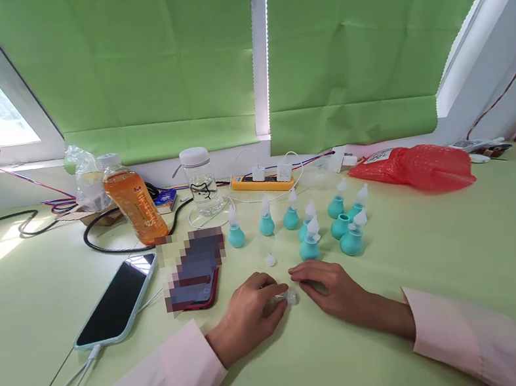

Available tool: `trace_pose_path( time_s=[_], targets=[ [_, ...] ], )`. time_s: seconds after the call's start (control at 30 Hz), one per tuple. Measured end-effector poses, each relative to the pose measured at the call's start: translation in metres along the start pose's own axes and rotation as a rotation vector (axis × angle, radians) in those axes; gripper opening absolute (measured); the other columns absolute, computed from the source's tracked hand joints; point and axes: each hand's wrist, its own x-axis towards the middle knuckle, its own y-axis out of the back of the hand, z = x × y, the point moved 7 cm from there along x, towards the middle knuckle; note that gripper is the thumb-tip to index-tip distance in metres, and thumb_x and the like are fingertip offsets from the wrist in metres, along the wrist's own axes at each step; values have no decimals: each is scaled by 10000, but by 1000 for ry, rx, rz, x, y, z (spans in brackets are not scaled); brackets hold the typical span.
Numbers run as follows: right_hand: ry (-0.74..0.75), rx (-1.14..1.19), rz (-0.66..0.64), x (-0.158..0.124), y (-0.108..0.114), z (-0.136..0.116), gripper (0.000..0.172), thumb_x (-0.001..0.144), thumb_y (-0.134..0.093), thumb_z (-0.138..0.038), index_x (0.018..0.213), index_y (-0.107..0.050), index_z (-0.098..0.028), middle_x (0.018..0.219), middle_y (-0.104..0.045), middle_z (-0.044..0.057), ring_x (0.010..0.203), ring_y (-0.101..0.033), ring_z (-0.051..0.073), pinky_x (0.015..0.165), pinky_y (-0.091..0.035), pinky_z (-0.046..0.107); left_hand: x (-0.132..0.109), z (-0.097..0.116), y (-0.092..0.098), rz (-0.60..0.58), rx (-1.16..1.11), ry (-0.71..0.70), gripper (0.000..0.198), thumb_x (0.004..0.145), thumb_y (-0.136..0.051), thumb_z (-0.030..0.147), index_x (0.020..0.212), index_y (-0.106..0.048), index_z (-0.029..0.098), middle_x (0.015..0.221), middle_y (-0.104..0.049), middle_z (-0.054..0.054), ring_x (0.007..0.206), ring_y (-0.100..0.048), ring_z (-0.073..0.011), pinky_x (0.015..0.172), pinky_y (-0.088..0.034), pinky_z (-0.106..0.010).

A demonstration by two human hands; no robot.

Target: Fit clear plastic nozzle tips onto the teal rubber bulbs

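A: What've the hands got rn?

B: L hand [249,311] has a small clear plastic pc [292,297] pinched btwn thumb & fingertips, low over the worktop [448,252]. Prob fingertips only bc it's so tiny.

A: & the R hand [339,288]?

B: Curled, thumb & forefinger a narrow gap apart, facing the L one. Can't tell if anything's in it.

A: Why're the teal bulbs [309,250] bunched there?

B: Easy reach, I'd guess. They stand upright just past the hands, most w/ a clear tip [313,228] pointing up. One open-necked bulb [341,227] has none, in among the right-side cluster.

A: & that white bit [270,260]?

B: On the worktop, btwn hands & bulbs. Too small to ID.

A: Phones?

B: Pale-cased phone [115,302] & red-cased phone [200,266] lie off left, prob to leave the middle free. Pale one's plugged into a white cable [94,353].
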Motion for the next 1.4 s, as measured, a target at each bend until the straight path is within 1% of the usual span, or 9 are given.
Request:
trace_pose_path(
  time_s=[0.13,0.3,0.4,0.57,0.77,0.97,1.13,1.23,1.4],
  targets=[
    [9,30,5,-1,0,-1,210,768,-431,-115,879,-587,-200,900,-637,60,839,-586,164,720,-490,322,0,-1,-1,43,-125,-14,211,731,-480,129,912,-574,183,910,-572,-40,808,-542,-125,712,-445,-223],
    [-32,161,51,4,3,0,167,764,-470,-168,846,-604,-221,806,-656,25,736,-609,147,650,-500,281,1,-15,3,169,-320,177,191,682,-502,95,860,-501,164,816,-572,-11,722,-551,-112,674,-473,-232],
    [-116,268,76,8,3,5,114,726,-526,-186,768,-628,-213,727,-660,15,657,-612,141,588,-506,256,3,-18,1,156,-410,196,185,680,-490,81,847,-509,158,819,-567,-16,722,-558,-110,667,-480,-223],
    [-261,430,162,5,4,11,66,677,-581,-183,707,-637,-199,723,-664,22,674,-620,152,591,-529,258,2,-14,1,142,-374,137,225,660,-478,57,847,-552,156,875,-560,-32,747,-556,-108,700,-469,-214],
    [-248,472,93,4,-1,5,71,656,-598,-158,680,-651,-198,682,-668,15,630,-621,151,592,-521,270,3,-7,3,81,-244,109,233,653,-542,134,881,-581,161,845,-617,-29,787,-564,-148,711,-455,-243],
    [-293,491,124,1,0,10,61,644,-612,-158,675,-650,-194,689,-668,19,637,-622,152,587,-530,267,2,-12,1,71,-326,156,299,662,-545,130,958,-537,170,895,-626,-27,803,-583,-144,737,-469,-251],
    [-229,469,202,1,5,7,72,636,-629,-143,671,-648,-203,688,-669,14,641,-624,150,603,-525,269,0,-15,-7,43,-516,183,307,685,-513,123,985,-476,178,938,-610,-43,845,-592,-147,746,-491,-265],
    [-140,468,182,3,6,1,95,641,-619,-120,675,-649,-203,684,-670,13,631,-623,148,596,-518,266,0,-16,-9,40,-581,198,277,688,-509,128,959,-478,178,945,-605,-56,847,-595,-158,726,-505,-267],
    [-2,423,144,4,7,-11,152,655,-591,-77,725,-644,-202,714,-668,15,664,-617,143,607,-512,265,0,-14,-8,50,-568,180,252,688,-508,128,933,-480,179,925,-600,-52,843,-591,-152,728,-506,-261]
  ],
)
